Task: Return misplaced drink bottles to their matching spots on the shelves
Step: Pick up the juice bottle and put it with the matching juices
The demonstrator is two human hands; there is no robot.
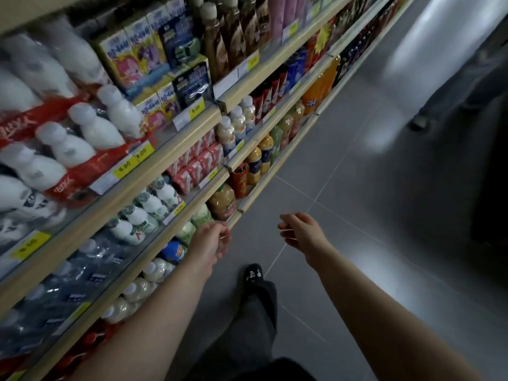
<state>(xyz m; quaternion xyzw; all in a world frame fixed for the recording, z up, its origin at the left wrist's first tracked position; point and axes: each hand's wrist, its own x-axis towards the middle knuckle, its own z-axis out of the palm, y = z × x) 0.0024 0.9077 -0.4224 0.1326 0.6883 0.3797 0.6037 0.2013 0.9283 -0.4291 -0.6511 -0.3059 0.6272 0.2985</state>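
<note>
Grey floor tiles [357, 215] fill the aisle beside the stocked shelves [176, 171], and both hands hang empty over them: the left hand [211, 243] loosely curled just beside the lower shelf edge, the right hand [299, 229] half open and well apart from any goods. No bottle is held, so this looks like the searching step between returns. The next move probably calls for spotting an odd one out among the rows, perhaps near the white bottles [143, 215] or the juice bottles [261, 158], then reaching in to grip it.
</note>
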